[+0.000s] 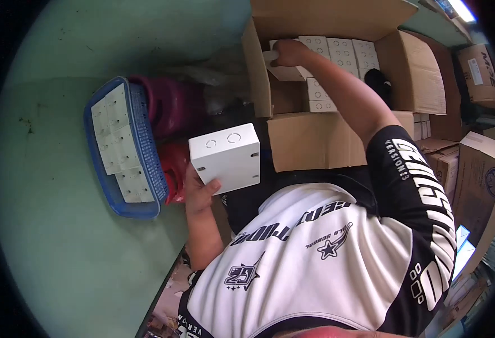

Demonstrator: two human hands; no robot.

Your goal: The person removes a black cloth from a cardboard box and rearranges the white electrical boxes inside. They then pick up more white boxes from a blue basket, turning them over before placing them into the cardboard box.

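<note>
In the head view, the left hand [200,190] clasps a white square plastic box [226,158] by its lower edge, beside a blue plastic basket [149,152]. The right hand [290,53] curls round a second white box [285,73] inside a brown cardboard carton [257,73]. Likely light, stiff, smooth: grip opposite edges

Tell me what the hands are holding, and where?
The left hand holds a white square plastic box by its bottom corner; the right hand grips another white box by its edge inside the brown cardboard carton.

Boxes [343,53] lie in the carton [315,149], a basket [124,209] on the table [61,253].
</note>
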